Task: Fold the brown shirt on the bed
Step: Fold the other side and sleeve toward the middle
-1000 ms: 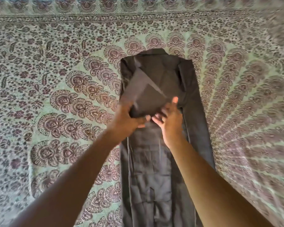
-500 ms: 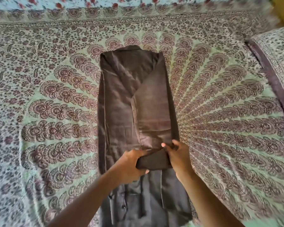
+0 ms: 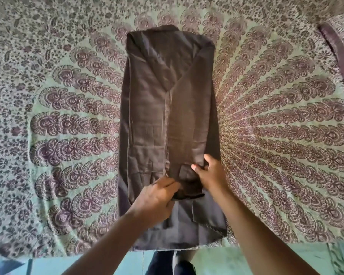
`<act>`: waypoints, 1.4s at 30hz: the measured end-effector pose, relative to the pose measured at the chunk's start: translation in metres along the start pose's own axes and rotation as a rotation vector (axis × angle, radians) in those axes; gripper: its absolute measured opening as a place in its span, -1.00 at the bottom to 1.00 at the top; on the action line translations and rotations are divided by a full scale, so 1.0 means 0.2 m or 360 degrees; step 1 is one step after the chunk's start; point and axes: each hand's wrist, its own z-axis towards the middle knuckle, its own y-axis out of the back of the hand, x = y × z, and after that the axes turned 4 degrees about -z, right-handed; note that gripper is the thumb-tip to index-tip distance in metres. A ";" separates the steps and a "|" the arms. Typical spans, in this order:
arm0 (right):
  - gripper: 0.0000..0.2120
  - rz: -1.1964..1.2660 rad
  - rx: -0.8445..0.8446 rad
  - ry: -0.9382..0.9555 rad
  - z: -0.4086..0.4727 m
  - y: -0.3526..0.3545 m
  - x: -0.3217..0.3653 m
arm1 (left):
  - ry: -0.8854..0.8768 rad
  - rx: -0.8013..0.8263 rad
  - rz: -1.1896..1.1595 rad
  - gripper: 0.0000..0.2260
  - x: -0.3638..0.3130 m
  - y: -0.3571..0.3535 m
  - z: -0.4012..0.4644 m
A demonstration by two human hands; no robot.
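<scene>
dark brown cotton shirt [image 3: 167,108]: long axis runs away from us; left hand [image 3: 157,197], right hand [image 3: 211,175] fingers pinch near sleeve end.

- The folded sleeve [image 3: 187,179] is drawn down the brown shirt [image 3: 147,116] from the chest to a spot near the hem.
- The left hand [image 3: 157,199] and right hand [image 3: 211,175] are brought back toward the bed's near edge, with the sleeve end gripped between them.
</scene>
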 end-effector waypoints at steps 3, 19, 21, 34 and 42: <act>-0.45 0.0008 -0.0046 0.0021 -0.02 -0.03 -0.02 | -0.0192 -0.0124 0.0114 -0.61 0.02 -0.06 -0.03; -0.74 -0.0133 -0.0287 0.0047 -0.04 0.10 0.15 | -0.0131 -0.0170 -0.0055 -0.77 0.06 -0.05 -0.03; -0.81 -0.0030 -0.0376 0.0049 0.06 0.13 0.19 | 0.0026 -0.0439 -0.0103 -0.85 0.11 -0.01 0.14; -0.67 0.0146 -0.0569 0.0334 1.13 0.38 0.64 | 0.0639 -0.0967 0.0239 -0.75 0.44 0.26 1.35; -0.67 0.0333 -0.0675 0.0368 1.75 0.46 1.07 | 0.0727 -0.1127 0.0456 -0.82 0.48 0.15 1.37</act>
